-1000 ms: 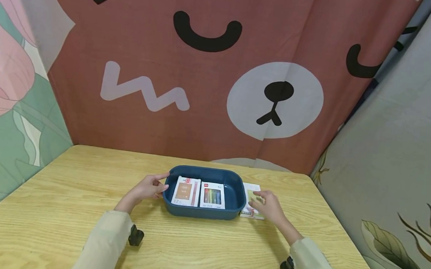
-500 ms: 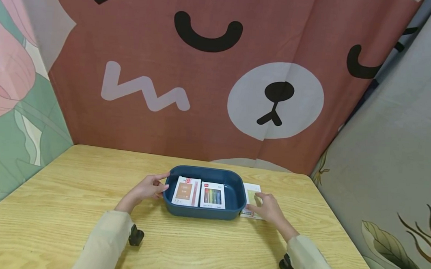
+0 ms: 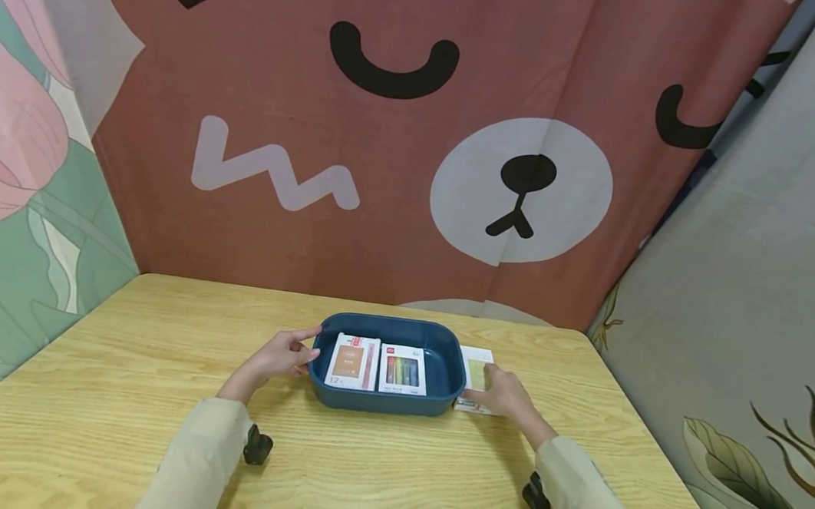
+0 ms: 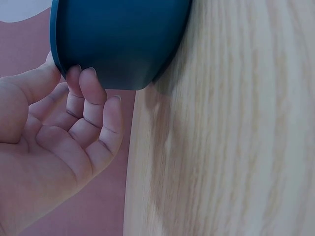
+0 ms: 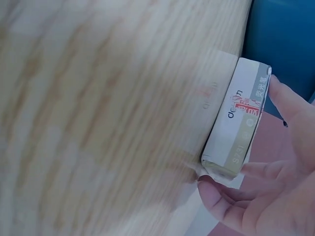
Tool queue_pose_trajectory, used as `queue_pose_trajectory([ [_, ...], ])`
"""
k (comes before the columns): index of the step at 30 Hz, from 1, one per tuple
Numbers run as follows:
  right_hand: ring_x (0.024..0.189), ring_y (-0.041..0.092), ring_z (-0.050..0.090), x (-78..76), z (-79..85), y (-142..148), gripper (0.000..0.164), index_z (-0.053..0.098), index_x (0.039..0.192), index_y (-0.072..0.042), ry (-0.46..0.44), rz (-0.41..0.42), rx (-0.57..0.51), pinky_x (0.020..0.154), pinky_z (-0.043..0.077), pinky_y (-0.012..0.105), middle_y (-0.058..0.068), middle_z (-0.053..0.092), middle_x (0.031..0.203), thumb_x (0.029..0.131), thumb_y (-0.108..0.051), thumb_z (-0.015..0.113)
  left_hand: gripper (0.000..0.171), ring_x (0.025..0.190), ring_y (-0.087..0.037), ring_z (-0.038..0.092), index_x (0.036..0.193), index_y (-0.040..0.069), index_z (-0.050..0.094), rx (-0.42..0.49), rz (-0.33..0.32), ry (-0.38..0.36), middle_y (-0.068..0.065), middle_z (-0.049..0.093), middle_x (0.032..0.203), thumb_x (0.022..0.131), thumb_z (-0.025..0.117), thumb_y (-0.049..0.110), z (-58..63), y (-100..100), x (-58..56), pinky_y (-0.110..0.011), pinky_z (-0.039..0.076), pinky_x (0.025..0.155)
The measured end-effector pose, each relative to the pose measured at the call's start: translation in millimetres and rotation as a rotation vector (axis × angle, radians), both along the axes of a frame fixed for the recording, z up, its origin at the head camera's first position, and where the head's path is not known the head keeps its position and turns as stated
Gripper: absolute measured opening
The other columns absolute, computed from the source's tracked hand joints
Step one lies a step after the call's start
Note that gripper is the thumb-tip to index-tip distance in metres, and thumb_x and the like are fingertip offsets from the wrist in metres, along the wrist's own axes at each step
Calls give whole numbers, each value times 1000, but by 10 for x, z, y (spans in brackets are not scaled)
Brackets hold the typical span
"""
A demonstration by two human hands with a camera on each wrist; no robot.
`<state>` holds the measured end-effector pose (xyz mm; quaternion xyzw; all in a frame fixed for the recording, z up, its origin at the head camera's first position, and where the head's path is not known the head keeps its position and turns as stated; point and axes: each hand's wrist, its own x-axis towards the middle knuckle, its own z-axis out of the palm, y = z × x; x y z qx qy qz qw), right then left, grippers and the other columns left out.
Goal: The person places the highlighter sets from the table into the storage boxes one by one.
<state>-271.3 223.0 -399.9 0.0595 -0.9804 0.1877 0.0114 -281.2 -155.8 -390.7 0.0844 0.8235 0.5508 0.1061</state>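
A dark blue plastic bin (image 3: 386, 404) stands on the table. My left hand (image 3: 280, 355) pinches its left rim; in the left wrist view the thumb (image 4: 40, 81) is at the rim and fingertips touch the outer wall. Inside lie a white box with an orange panel (image 3: 348, 362) and a crayon box (image 3: 402, 371) with a coloured window. Right beside the bin, a white and pale green highlighter box (image 3: 475, 359) lies flat. My right hand (image 3: 508, 396) grips this box, with thumb and fingers at opposite sides in the right wrist view. The hand covers part of it.
The pale wood table (image 3: 369, 468) ends at a brown curtain (image 3: 379, 261) printed with a bear. A patterned curtain (image 3: 737, 302) borders the right side, and a floral one (image 3: 20, 265) the left. A black device (image 3: 257, 445) sits at the left wrist.
My right hand has moved slightly left and down onto the highlighter box, its thumb and fingers closing about it. The left hand and the bin have stayed put.
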Motion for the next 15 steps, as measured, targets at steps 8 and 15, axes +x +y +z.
queue_pose_trajectory([
  [8,72,24,56,-10,30,-55,84,38,124,17,-79,-56,-5,71,46,41,17,59,79,71,-38,72,51,69,-21,59,137,-1,31,-3,-10,14,-10,54,79,91,52,11,-13,1,-14,-39,48,65],
  [15,84,30,56,-20,37,-94,87,38,123,17,-104,-119,-14,73,46,44,21,60,89,70,-43,72,51,70,-22,58,137,0,32,0,-5,14,-10,55,80,91,51,10,-45,-9,-34,-38,48,65],
])
